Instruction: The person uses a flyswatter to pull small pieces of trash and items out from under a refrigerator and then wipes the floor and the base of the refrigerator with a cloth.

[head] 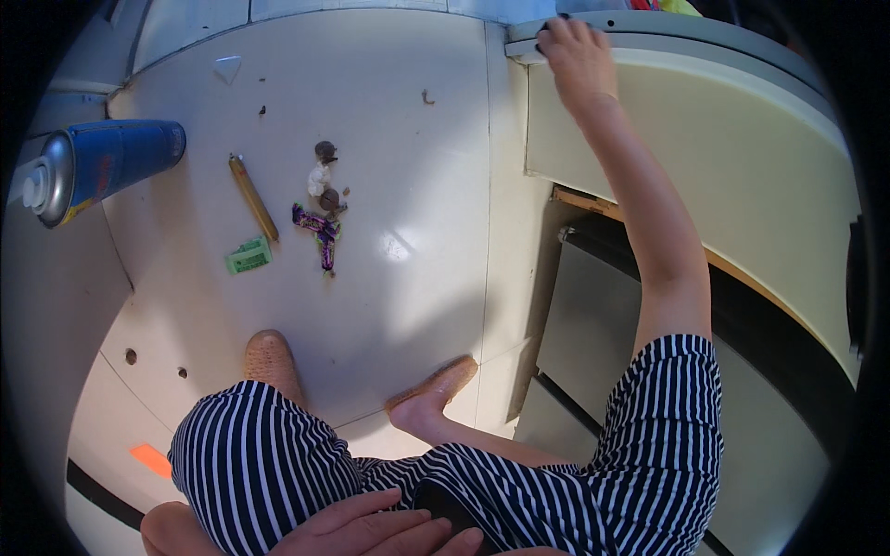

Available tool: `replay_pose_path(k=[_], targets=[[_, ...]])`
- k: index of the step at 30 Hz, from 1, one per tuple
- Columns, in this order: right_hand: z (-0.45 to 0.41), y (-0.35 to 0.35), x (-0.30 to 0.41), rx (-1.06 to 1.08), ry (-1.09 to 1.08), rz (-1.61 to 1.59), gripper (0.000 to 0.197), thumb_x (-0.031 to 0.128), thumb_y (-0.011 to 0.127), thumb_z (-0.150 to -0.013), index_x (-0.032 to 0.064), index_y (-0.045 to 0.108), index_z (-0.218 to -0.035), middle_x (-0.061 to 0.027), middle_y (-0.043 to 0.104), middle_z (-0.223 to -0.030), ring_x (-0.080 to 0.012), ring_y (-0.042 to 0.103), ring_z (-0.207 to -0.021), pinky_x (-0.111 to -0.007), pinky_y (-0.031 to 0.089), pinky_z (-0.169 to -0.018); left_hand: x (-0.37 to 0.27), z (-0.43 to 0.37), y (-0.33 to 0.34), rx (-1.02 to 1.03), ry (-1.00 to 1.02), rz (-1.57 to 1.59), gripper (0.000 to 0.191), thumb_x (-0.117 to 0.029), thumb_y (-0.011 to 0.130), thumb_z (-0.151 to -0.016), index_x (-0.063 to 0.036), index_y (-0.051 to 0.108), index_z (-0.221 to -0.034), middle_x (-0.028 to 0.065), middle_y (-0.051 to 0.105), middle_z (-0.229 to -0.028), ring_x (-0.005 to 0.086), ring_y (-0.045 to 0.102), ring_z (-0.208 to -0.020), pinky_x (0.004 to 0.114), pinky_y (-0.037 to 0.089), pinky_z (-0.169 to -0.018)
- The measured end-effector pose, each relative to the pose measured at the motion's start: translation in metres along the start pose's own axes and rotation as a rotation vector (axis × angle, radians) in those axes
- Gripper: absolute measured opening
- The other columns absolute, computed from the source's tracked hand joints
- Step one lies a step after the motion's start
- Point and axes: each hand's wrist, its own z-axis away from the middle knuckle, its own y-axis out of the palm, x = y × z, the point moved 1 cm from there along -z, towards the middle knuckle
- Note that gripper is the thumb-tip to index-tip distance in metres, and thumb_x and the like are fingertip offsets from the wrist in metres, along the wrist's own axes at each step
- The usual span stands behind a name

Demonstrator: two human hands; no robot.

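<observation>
My right hand [576, 55] is at the corner of a grey desktop [667, 31], up and to the right. Its fingers curl over a small black object [541, 47] that is mostly hidden beneath them. Low in the view, my left hand [375, 525] rests at my lap against the striped clothing [257, 445], fingers slightly spread, with nothing seen in its grasp. On the floor before me lie a gold-wrapped stick [253, 198], a green wrapper [249, 256], twisted purple wrappers [321, 229], a crumpled white tissue [319, 179] and brown round shells [325, 151].
A blue spray can [118, 163] with a white cap stands by the left wall. Below the desk's pale front panel [751, 153] is a grey drawer cabinet [591, 306]. A clear triangular scrap [227, 68], an orange piece [151, 460] and dark crumbs [131, 356] dot the tiles.
</observation>
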Motion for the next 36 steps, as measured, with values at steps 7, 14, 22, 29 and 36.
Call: replay_pose_path(k=[7, 14, 22, 29, 36], targets=[[0.074, -0.043, -0.034, -0.320, 0.517, 0.035, 0.045, 0.014, 0.058, -0.086, 0.0305, 0.061, -0.128, 0.0098, 0.054, -0.128, -0.0197, 0.052, -0.117, -0.042, 0.040, -0.096, -0.003, -0.002, -0.003, -0.052, 0.023, -0.040, 0.049, -0.014, 0.061, -0.076, 0.0009, 0.064, -0.123, 0.0151, 0.066, -0.113, 0.0288, 0.063, -0.106, 0.047, 0.047, -0.098], [0.045, 0.021, 0.017, -0.164, 0.232, -0.168, 0.035, 0.018, 0.057, -0.086, 0.0227, 0.062, -0.121, 0.0077, 0.053, -0.128, -0.0182, 0.049, -0.118, -0.039, 0.039, -0.098, 0.004, 0.002, -0.001, -0.009, 0.029, 0.031, 0.050, -0.013, 0.058, -0.079, 0.0018, 0.061, -0.126, 0.0170, 0.062, -0.118, 0.0310, 0.062, -0.107, 0.048, 0.047, -0.099], [0.047, 0.031, 0.053, 0.084, 0.301, -0.197, 0.022, 0.015, 0.058, -0.085, 0.0175, 0.069, -0.104, -0.0002, 0.059, -0.117, -0.0225, 0.050, -0.116, -0.044, 0.038, -0.099, -0.001, 0.004, 0.003, -0.014, 0.028, -0.061, 0.048, -0.014, 0.057, -0.080, 0.0016, 0.062, -0.126, 0.0163, 0.064, -0.118, 0.0300, 0.062, -0.109, 0.048, 0.046, -0.101], [0.064, 0.027, 0.088, 0.693, 0.245, -0.370, 0.018, 0.018, 0.057, -0.090, 0.0183, 0.072, -0.099, -0.0041, 0.060, -0.119, -0.0221, 0.050, -0.119, -0.046, 0.040, -0.097, -0.006, 0.002, 0.006, 0.033, 0.000, -0.072, 0.047, -0.014, 0.058, -0.080, 0.0011, 0.064, -0.124, 0.0157, 0.065, -0.115, 0.0285, 0.063, -0.107, 0.046, 0.046, -0.101], [0.068, -0.014, 0.007, -0.048, 0.467, -0.171, 0.028, 0.022, 0.062, -0.084, 0.0106, 0.067, -0.110, -0.0063, 0.056, -0.125, -0.0256, 0.047, -0.121, -0.046, 0.037, -0.101, -0.001, -0.005, 0.013, 0.002, 0.062, -0.066, 0.048, -0.013, 0.059, -0.077, 0.0014, 0.065, -0.122, 0.0170, 0.066, -0.114, 0.0298, 0.063, -0.106, 0.048, 0.047, -0.101]])
